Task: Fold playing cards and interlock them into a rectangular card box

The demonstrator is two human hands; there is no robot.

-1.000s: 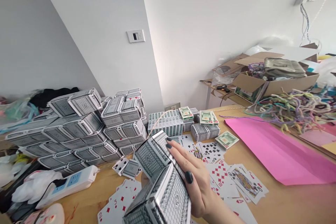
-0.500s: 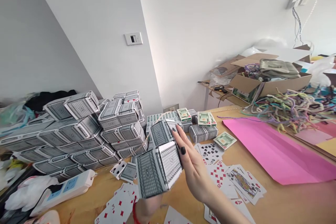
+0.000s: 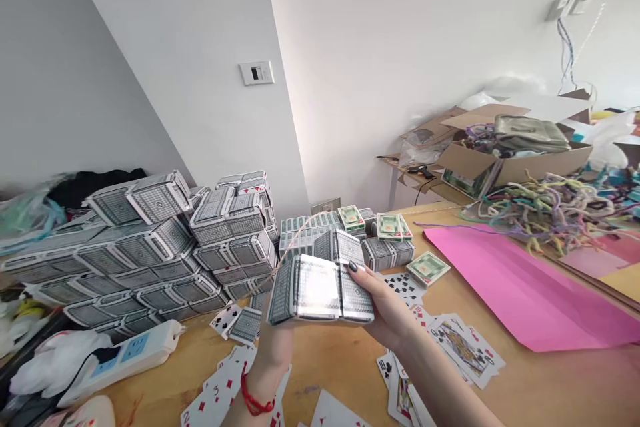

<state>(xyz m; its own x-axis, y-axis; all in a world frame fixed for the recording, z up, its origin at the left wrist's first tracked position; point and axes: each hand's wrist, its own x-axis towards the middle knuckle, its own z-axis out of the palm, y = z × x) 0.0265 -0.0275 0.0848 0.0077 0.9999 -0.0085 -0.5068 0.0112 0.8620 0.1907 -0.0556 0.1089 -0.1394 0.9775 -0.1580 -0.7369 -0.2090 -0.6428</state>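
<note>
Both my hands hold a block made of playing cards [image 3: 320,287], grey patterned backs outward, above the wooden table [image 3: 350,367]. My left hand [image 3: 277,340], with a red string on the wrist, supports the block from below; its fingers are mostly hidden. My right hand [image 3: 387,303], with dark nails, grips the block's right end, one fingertip on top. A thin elastic band [image 3: 293,243] arcs up from the block. A big stack of similar card blocks [image 3: 150,253] stands to the left. Loose face-up cards [image 3: 465,347] lie under and right of my hands.
A white power strip [image 3: 117,360] lies at the left front. Green card packs [image 3: 393,227] and more blocks sit behind my hands. A pink paper sheet [image 3: 520,287], a heap of coloured cords [image 3: 555,203] and a cardboard box [image 3: 515,153] are at the right.
The card block has moved away from me and levelled out, from tilted close to the camera to lying flat. My right hand shifted from its side to its right end.
</note>
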